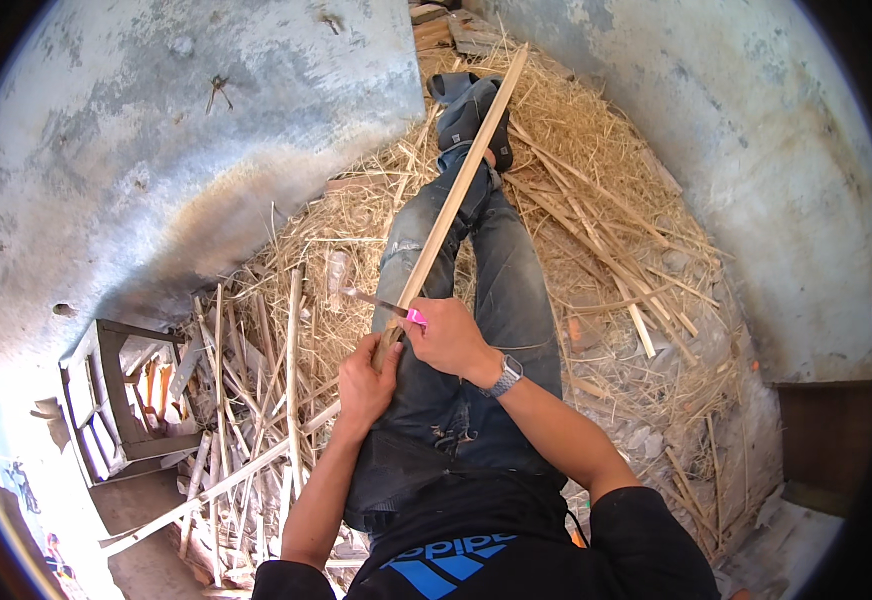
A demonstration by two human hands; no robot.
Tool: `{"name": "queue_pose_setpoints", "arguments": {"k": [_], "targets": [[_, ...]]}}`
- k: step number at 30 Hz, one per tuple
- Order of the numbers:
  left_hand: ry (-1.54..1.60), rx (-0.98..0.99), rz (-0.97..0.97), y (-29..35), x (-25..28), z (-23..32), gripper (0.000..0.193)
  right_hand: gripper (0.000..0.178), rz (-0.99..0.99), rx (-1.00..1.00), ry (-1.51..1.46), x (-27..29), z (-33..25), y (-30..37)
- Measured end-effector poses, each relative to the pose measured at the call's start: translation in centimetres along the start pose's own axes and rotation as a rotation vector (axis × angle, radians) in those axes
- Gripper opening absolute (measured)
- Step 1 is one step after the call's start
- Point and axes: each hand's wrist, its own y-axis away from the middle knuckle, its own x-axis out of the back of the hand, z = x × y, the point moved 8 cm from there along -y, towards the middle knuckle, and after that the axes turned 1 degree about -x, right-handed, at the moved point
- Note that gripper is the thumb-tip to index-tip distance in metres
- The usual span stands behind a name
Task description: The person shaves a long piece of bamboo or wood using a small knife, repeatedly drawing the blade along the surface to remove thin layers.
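My right grip (446, 335) is closed around the pink handle of a knife (381, 303), its blade pointing left across a long pale wooden strip (466, 185). My left grip (364, 385) is clamped on the strip's near end, at the middle of the frame, just below the knife. From there the strip slants over my outstretched jeans (506, 280) to the top centre, passing a dark shoe (476, 108).

Under and around my legs the floor is thick with straw (581, 125). Two worn, blue-grey walls close me in: one wall (156, 130) fills the upper left, the other wall (736, 130) the upper right.

At the lower left a box-like wooden frame (106, 350) stands open-sided; orange and pale pieces show through it, though I cannot tell whether they lie inside or behind.

I count one knife, one strip in hand, one frame and one wristwatch (506, 374). The loose sticks (294, 370) left of my legs and the split lengths (596, 235) at upper right overlap too much to count.
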Motion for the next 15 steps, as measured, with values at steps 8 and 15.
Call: {"name": "queue_pose_setpoints", "arguments": {"k": [8,15], "targets": [[0.108,0.118,-0.056,-1.5,-0.4,-2.1,0.026,0.026,-0.282,0.227,-0.111,-3.1,-6.1,4.2],[0.428,0.110,-0.145,-0.3,0.3,-3.1,0.035,0.041,-0.065,-0.008,-0.122,0.1,-4.8,2.3]]}}
